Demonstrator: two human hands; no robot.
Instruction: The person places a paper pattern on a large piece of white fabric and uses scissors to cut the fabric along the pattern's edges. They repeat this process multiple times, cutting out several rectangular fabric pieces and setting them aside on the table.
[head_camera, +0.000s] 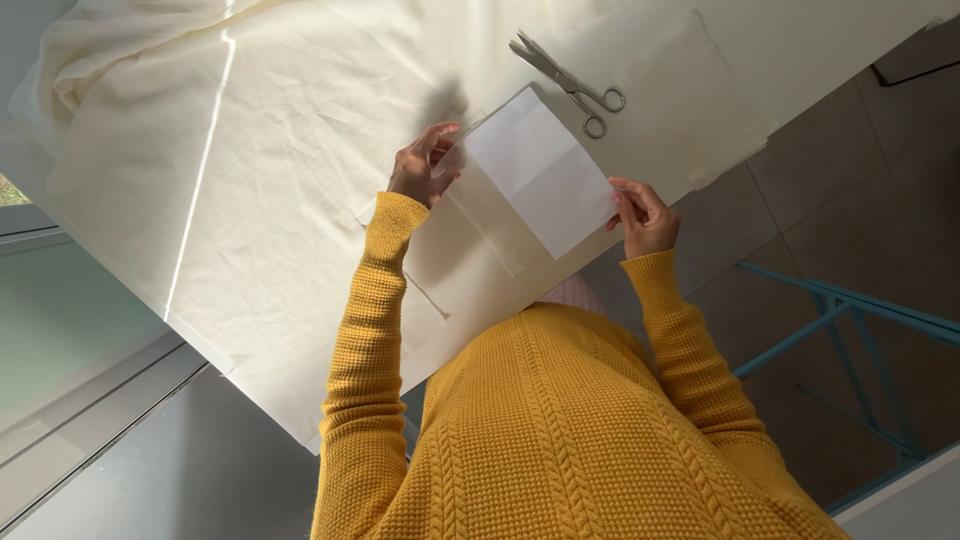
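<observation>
A white rectangular piece of paper (540, 185) is held up above the table, tilted, with a fold line showing across it (the upper part looks brighter than the lower). It is pinched at one end by the left hand (425, 165), fingers closed on the edge near the upper corner, and at the opposite end by the right hand (643, 215), fingertips pressed together on the edge. Both sleeves of a mustard-yellow knitted sweater (560, 430) are seen reaching up from the bottom of the view.

Beneath the paper, a cream-coloured cloth (250, 180) is spread over the table, creased and bunched at the far left, with a bright streak of sunlight across it. A flat cut piece of the same pale fabric (480, 225) lies just under the paper. Metal scissors (568, 82) rest on the cloth a little beyond the paper, blades closed, untouched by either hand. To the right, grey floor tiles (850, 210) and a blue metal frame (850, 310) are seen.
</observation>
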